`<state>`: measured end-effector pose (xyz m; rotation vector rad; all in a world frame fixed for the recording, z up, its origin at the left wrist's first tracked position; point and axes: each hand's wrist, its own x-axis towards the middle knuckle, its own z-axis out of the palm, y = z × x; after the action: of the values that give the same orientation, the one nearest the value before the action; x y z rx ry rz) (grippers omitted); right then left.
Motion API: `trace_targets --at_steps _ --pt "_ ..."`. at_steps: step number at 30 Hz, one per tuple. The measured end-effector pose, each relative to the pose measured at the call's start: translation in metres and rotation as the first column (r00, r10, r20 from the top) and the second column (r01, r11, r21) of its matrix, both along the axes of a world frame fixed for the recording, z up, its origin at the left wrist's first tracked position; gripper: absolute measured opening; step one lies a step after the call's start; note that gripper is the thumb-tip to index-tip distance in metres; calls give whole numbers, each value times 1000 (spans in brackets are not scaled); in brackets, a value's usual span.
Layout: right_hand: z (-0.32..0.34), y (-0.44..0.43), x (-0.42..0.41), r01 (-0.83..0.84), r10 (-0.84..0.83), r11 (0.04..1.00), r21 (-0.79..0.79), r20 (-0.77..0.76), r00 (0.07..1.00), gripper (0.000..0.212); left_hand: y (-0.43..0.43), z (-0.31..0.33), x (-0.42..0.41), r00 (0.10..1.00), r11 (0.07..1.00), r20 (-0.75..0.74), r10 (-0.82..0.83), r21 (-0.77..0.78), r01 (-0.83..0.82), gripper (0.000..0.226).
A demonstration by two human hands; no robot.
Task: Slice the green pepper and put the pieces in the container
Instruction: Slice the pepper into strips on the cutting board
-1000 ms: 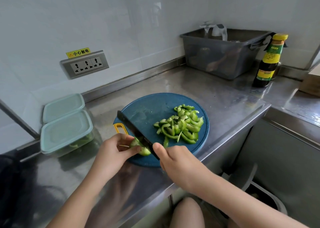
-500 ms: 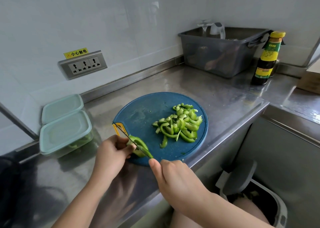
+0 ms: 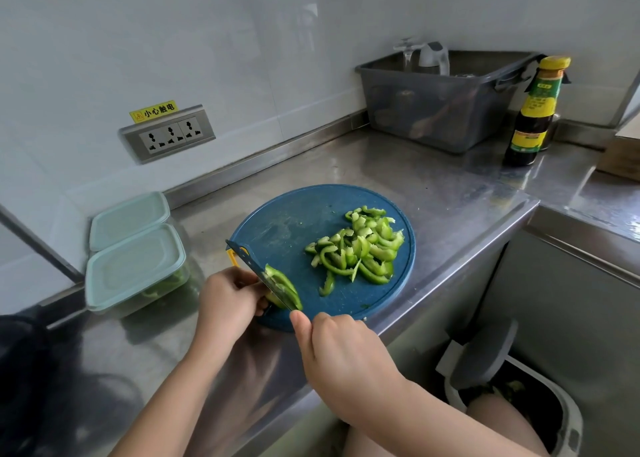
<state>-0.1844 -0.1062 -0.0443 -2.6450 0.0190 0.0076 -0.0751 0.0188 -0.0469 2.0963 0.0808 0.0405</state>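
I'm looking at the last chunk of green pepper, sitting at the near-left edge of the round blue cutting board, with the knife biting down through it. My left hand is pinning the pepper from the left, its grip curled tight on the piece, fingertips just beside the blade. My right hand is wrapping its grip firmly around the knife handle, thumb pointing toward the blade; the handle itself is hidden under the hand.

To do this cut well, I'm judging that the left fingertips should be tucking back, knuckles guiding the flat of the blade, because very little pepper is left to hold. I'm keeping the strokes straight down and even, so this strip matches the others. The risk is the stub rolling or the blade slipping toward the fingers.

The pile of sliced strips is lying on the right half of the board, well apart from the knife.

Moving outward on the steel surface: 2 lidded pale-green containers are sitting left of the board. The nearer 1 is showing something green through its clear wall; the farther 1 I cannot read. A grey tub at the back is holding a kettle-like item, and a dark sauce bottle is standing beside it.
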Motion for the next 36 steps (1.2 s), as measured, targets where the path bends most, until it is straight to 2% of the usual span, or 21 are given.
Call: trace_targets --at_steps 6,12,22,26,32,34,36 --pt "2 8 -2 4 -4 1000 14 -23 1000 50 -3 1 4 997 993 -71 7 -119 -15 21" --pt "8 9 5 42 -37 995 91 -54 998 50 -5 2 4 994 986 -110 -11 -164 -7 14" --pt "16 9 19 29 -21 994 109 -76 997 52 -4 0 4 999 998 -32 -13 -69 10 8" --pt "13 3 39 -23 28 998 61 -79 997 45 -3 -6 7 1000 997 -13 -22 -67 21 5" --pt "25 9 63 -83 89 992 99 -58 994 14 0 -10 6 999 995 27 -27 -93 29 18" --pt "28 7 71 -39 50 987 157 -69 996 18 2 -9 6 1000 992 18 -16 -127 18 17" --pt "33 -3 77 41 9 973 228 -214 977 32 8 -7 7 1000 982 27 14 -187 -9 12"
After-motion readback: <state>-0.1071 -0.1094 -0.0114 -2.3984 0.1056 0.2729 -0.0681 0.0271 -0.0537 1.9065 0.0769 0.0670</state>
